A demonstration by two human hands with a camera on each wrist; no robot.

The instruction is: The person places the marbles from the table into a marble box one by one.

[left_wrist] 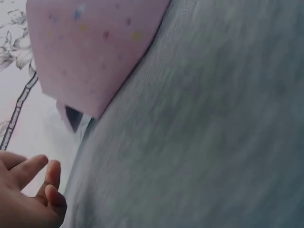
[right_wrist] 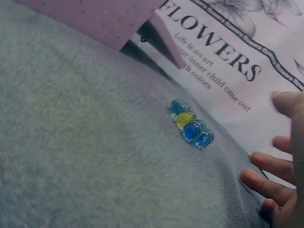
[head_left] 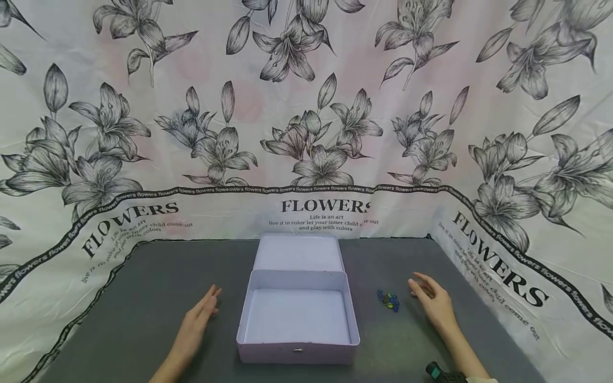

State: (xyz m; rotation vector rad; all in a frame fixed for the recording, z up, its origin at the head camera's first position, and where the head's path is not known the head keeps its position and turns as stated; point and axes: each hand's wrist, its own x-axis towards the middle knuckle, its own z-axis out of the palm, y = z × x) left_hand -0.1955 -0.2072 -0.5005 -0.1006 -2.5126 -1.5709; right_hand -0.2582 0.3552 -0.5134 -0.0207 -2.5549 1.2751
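A pink box with a pale inside stands in the middle of the grey table, its lid folded back behind it. Nothing shows inside the box. To its right lies a small cluster of blue and yellow glass marbles, seen closer as marbles in the right wrist view. My left hand is left of the box, apart from it, with loosely extended fingers. My right hand is just right of the marbles, fingers relaxed and bent, touching none of them.
A grey cloth covers the table. White fabric printed with flowers and lettering hangs behind and along both sides. A dark wrist device with a green part sits at my right wrist.
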